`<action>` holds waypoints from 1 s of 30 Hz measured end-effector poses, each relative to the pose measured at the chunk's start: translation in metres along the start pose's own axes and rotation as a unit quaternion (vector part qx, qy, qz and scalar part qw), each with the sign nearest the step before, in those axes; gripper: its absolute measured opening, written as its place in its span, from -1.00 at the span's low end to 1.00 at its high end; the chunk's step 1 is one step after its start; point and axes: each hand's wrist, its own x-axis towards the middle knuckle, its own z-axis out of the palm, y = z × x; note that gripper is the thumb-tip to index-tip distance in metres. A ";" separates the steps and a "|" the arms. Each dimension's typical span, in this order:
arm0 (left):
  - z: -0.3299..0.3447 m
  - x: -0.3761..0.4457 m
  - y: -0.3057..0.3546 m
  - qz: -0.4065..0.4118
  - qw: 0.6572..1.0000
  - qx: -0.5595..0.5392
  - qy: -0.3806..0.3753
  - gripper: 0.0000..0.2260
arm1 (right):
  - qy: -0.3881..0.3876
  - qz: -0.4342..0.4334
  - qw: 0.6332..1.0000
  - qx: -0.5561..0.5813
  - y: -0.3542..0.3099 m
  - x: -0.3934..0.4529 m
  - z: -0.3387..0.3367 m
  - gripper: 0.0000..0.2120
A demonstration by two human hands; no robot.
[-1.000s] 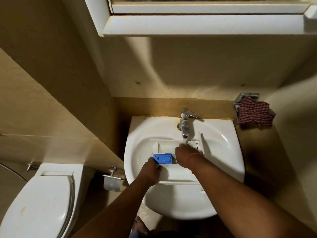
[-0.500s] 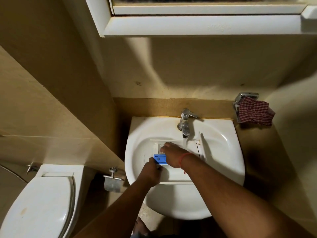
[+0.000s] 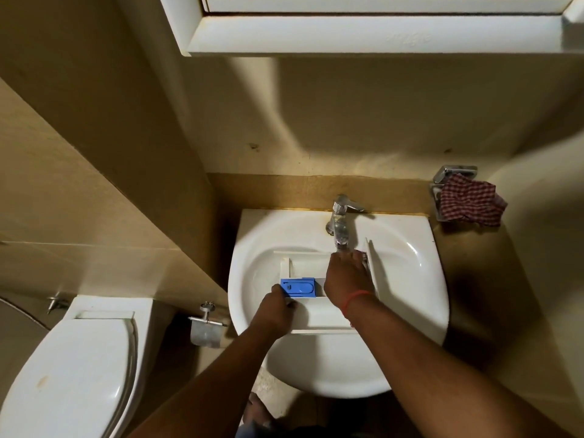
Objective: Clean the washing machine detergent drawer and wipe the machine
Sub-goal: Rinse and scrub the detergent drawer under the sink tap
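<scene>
The drawer [image 3: 319, 314], white with a blue insert [image 3: 298, 287], lies across the sink [image 3: 407, 279] basin, its long axis running from the front rim toward the tap [image 3: 339, 226]. The insert sits at the drawer's left side, about midway along it. The left hand [image 3: 275, 308] grips the drawer's left edge just in front of the insert, fingers curled over the wall. The right hand [image 3: 347, 276] lies palm down in the drawer's rear compartment directly under the tap outlet; whether its fingers hold anything cannot be told. A red thread [image 3: 354, 298] circles the right wrist. A checked cloth [image 3: 469, 203] hangs on a metal holder right of the sink's rear corner. A cabinet [image 3: 363, 33] above carries embossed lettering, too faint to read. A toilet [image 3: 69, 374] stands left of the sink.
</scene>
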 end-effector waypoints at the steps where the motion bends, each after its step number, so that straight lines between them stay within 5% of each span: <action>1: 0.000 0.000 0.000 -0.001 1.000 -0.003 0.000 -0.71 | 0.004 0.012 1.000 0.006 -0.003 -0.006 0.002 -0.57; 5: 0.001 -0.001 -0.001 0.000 1.000 -0.006 0.005 -0.71 | -0.113 0.060 0.992 0.022 -0.004 -0.024 0.002 -0.49; 9: 0.002 -0.001 -0.002 -0.006 1.000 -0.005 0.006 -0.72 | -0.161 0.005 0.985 -0.057 0.000 -0.027 -0.021 -0.59; 15: 0.000 0.001 0.001 -0.005 1.000 -0.002 0.003 -0.72 | -0.139 0.026 0.990 0.004 0.003 -0.017 -0.007 -0.42; 30: 0.000 -0.001 0.004 -0.007 1.000 -0.002 0.012 -0.71 | -0.138 0.069 0.988 0.011 -0.004 -0.006 -0.010 -0.51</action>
